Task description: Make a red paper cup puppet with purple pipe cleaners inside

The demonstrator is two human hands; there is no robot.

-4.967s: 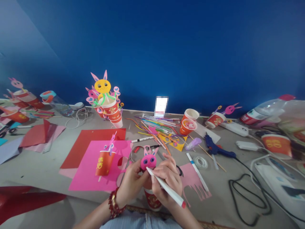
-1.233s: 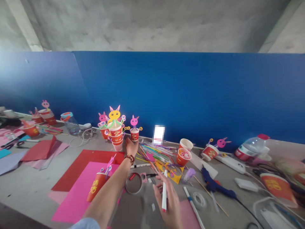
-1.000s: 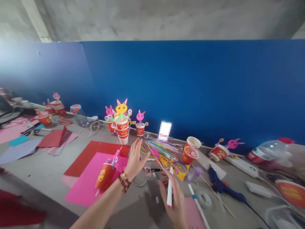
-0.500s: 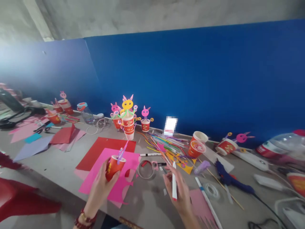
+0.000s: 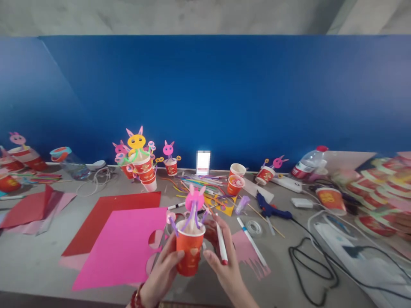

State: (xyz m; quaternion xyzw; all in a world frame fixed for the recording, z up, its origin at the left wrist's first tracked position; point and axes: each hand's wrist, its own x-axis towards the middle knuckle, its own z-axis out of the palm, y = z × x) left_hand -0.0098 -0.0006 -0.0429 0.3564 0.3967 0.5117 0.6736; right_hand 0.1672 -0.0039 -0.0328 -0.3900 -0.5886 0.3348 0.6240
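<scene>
1. One red paper cup is gripped by the left hand, and is held nearly upright above the near edge of the desk.
2. One pink head with two ears is carried above the cup's rim on purple stems; the exact stem count cannot be told.
3. One white marker with a red end is held among the fingers of the right hand, which is half curled just beside the cup; whether the cup is touched by it cannot be told.
4. To the left, two large sheets are seen overlapping: one pink sheet over one red sheet.
5. Behind these, one yellow face is borne above stacked cups; one small cup with a pink face is stood to their right.
6. To the right, one blue glue gun, one clear ring and one blue-banded marker are laid out.
</scene>
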